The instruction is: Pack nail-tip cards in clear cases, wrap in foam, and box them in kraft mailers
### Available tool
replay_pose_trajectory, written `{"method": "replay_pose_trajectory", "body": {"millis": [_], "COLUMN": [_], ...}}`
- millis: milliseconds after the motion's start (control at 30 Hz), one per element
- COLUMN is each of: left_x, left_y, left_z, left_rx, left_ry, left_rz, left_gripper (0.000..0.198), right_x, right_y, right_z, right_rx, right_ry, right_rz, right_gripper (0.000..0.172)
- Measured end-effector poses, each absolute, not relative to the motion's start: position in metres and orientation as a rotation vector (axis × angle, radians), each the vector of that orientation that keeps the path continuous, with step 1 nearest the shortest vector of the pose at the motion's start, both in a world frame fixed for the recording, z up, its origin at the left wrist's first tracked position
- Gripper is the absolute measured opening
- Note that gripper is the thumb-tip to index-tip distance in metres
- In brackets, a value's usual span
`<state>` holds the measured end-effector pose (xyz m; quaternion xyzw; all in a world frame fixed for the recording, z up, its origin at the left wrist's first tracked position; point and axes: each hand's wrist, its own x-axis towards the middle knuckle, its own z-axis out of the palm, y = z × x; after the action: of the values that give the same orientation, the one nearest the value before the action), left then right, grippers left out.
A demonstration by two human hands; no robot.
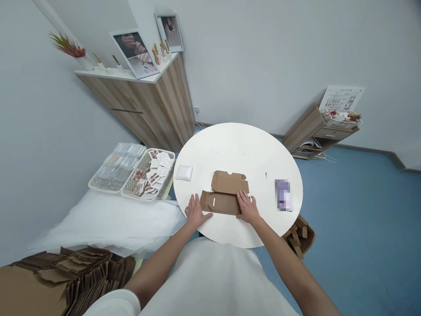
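A brown cardboard box [223,203] lies unfolded on the round white table [230,145], its lid [229,182] laid back with side flaps out. A small white strip [214,202] shows inside the tray part. At the left end of the box is my left hand [195,212], open, fingers apart and thumb pointing toward the front edge. My right hand [247,208] spans the right end, fingers over the side wall and thumb at the front corner. Part of that end is hidden beneath it.
On the table are a white packet [184,173] and a blurred purple item [283,195]. Left stand a basket of cards [151,175], a basket of clear cases [116,169] and stacked flat cardboard [88,276]. A carton of cardboard pieces [300,237] is on the floor at right.
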<state>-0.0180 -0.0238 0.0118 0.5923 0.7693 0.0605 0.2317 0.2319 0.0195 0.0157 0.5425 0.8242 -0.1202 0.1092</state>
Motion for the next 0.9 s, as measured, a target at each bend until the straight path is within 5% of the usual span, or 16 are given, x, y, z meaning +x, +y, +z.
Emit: {"method": "replay_pose_trajectory", "body": {"millis": [467, 900], "left_x": [-0.029, -0.02], "left_y": [-0.014, -0.011], "left_z": [0.002, 0.015], "left_rx": [1.281, 1.343], "left_ry": [1.95, 1.969], "left_rz": [0.657, 0.523], "left_gripper": [0.032, 0.022], "right_x": [0.21, 0.203], "right_y": [0.017, 0.016], "right_z": [0.015, 0.018], "right_rx": [1.681, 1.628], "right_ry": [2.42, 2.393], "right_rz": [-0.55, -0.454], "right_gripper": [0.102, 0.108]}}
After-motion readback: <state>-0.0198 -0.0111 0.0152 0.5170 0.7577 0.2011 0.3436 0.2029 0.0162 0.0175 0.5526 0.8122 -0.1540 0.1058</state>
